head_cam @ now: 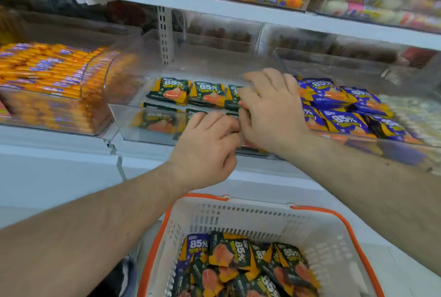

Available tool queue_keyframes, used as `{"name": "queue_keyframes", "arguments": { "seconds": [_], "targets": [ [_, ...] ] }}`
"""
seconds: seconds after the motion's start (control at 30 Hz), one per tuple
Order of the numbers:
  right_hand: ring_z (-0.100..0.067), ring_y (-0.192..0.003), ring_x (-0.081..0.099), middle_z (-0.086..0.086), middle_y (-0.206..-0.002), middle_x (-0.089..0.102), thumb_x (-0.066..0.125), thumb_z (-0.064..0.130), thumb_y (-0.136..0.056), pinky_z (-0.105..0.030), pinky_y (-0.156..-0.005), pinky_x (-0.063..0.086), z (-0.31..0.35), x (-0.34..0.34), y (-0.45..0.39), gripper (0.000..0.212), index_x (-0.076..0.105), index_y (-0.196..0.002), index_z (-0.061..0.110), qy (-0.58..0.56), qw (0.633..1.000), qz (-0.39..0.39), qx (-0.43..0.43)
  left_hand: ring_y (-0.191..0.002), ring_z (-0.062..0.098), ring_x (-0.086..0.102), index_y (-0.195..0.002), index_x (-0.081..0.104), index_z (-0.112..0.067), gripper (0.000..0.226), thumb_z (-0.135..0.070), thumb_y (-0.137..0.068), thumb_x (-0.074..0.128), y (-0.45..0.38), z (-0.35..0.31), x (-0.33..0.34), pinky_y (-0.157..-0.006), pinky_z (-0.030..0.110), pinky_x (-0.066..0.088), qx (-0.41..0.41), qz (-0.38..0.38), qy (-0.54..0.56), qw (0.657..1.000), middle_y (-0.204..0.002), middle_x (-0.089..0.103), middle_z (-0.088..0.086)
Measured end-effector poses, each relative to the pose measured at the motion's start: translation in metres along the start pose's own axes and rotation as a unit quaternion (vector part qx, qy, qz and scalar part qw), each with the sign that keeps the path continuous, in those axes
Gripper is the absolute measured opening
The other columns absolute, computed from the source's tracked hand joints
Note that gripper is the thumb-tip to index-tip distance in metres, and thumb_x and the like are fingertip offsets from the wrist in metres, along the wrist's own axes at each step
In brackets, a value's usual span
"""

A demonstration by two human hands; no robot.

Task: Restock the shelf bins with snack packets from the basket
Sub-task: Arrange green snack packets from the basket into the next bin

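Note:
A clear shelf bin [133,115] in the middle holds dark green snack packets [170,90] laid in rows. My right hand [269,110] reaches into the bin over its front edge, fingers curled on a green packet at the right end of the row. My left hand [205,151] is at the bin's front wall, fingers curled, touching the right hand; what it holds is hidden. Below stands a white basket with orange rim [250,215], holding several green packets [238,256] and a purple one [196,245].
A bin of purple packets [338,105] sits to the right. Orange sausage packs [47,70] fill the bin on the left. The upper shelf [214,8] carries more orange sausages. A white shelf front [71,177] lies below the bins.

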State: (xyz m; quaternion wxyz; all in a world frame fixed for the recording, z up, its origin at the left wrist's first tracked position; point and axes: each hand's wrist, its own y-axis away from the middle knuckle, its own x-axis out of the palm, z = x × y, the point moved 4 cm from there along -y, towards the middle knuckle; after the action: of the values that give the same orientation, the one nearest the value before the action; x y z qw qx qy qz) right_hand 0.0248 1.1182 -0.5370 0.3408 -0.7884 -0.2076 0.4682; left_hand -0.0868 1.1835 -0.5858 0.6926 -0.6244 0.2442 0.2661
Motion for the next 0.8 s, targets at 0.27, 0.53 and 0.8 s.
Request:
{"name": "queue_keyframes", "arguments": {
  "seconds": [0.27,0.53,0.8],
  "targets": [
    [-0.025,-0.068,0.056,0.001,-0.065,0.061,0.053,0.032,-0.081,-0.037,-0.074,0.031,0.028,0.033,0.164,0.021,0.065,-0.071,0.018,-0.111,0.977,0.182,-0.004,-0.085,0.024,0.063,-0.094,0.069,-0.023,0.025,-0.025,-0.087,0.045,0.036,-0.048,0.049,-0.074,0.035,0.050,0.069,0.396,0.111,0.909,-0.095,0.068,-0.002],
    [-0.027,-0.092,0.061,-0.007,-0.107,0.065,0.040,0.017,-0.097,-0.041,-0.080,0.054,0.064,0.113,0.282,0.023,0.059,-0.112,0.018,-0.197,0.739,0.628,0.145,-0.083,0.018,0.060,-0.108,0.063,-0.024,0.024,-0.026,-0.096,0.042,0.078,-0.035,0.082,-0.068,0.034,0.049,-0.010,0.637,0.063,0.769,-0.099,0.064,0.000],
    [-0.029,-0.114,0.056,-0.009,-0.124,0.058,0.053,0.053,-0.088,-0.039,-0.091,0.048,0.125,0.139,0.317,0.048,0.054,-0.117,0.015,-0.215,0.650,0.672,0.284,-0.104,0.019,0.060,-0.131,0.055,-0.023,0.036,-0.030,-0.099,0.042,0.076,-0.025,0.082,-0.090,0.038,0.053,-0.064,0.677,0.065,0.731,-0.118,0.061,0.001]
  ]
}}
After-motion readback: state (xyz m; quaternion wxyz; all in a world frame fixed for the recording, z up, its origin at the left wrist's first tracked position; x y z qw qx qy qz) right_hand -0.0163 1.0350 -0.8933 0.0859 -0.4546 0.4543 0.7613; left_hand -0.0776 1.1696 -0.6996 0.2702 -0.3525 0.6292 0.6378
